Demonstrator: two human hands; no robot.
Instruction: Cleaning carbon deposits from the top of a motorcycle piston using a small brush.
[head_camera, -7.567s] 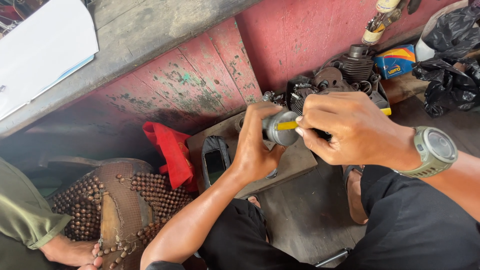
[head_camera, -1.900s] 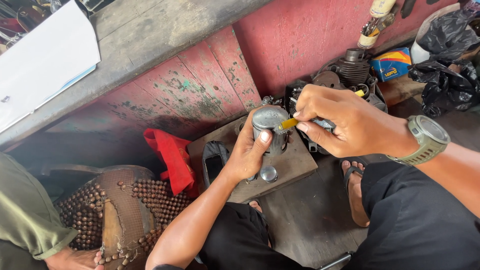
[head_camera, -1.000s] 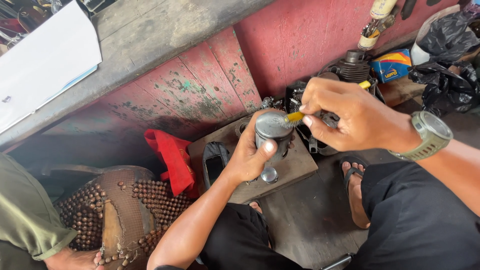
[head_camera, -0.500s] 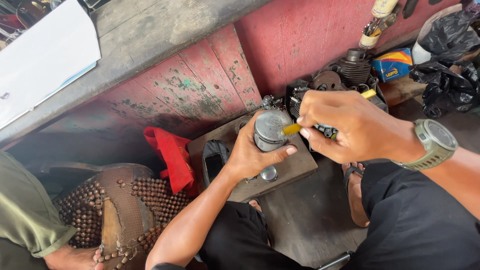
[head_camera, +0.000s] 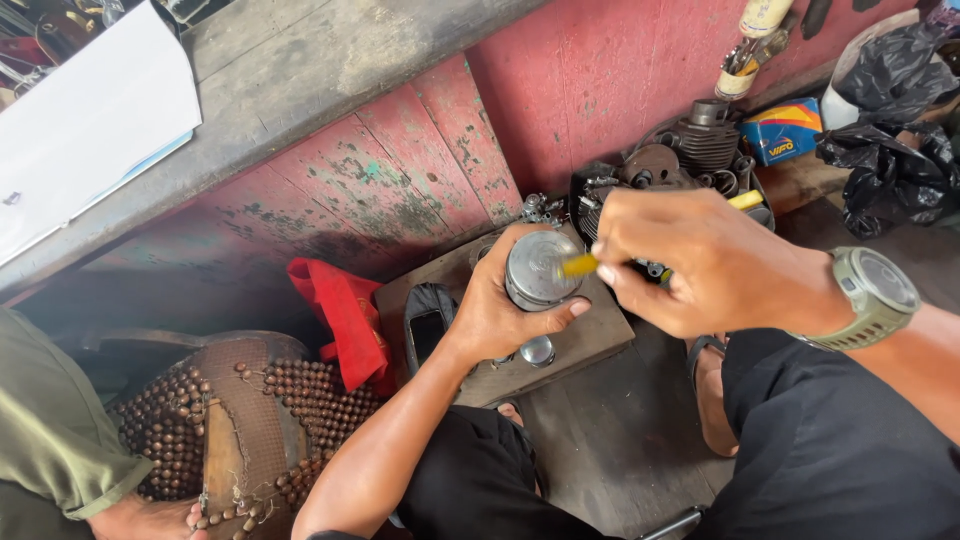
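My left hand (head_camera: 497, 312) grips a grey metal piston (head_camera: 538, 268) from the side, its flat crown turned up, above a wooden board (head_camera: 580, 345). My right hand (head_camera: 700, 262), with a green watch on the wrist, holds a yellow-handled tool (head_camera: 580, 264) whose end rests against the piston's right edge. A small round metal part (head_camera: 537, 350) lies on the board just below the piston.
A phone (head_camera: 427, 330) and a red cloth (head_camera: 345, 315) lie left of the board. Engine parts (head_camera: 680, 160), a blue box (head_camera: 783, 130) and black bags (head_camera: 885, 150) sit by the red wall. A beaded seat (head_camera: 240, 420) and another person's sleeve (head_camera: 50, 440) are at lower left.
Over the frames my left hand has turned and shifted the piston slightly while my right hand kept the yellow tool working at its top edge; both stay over the board.
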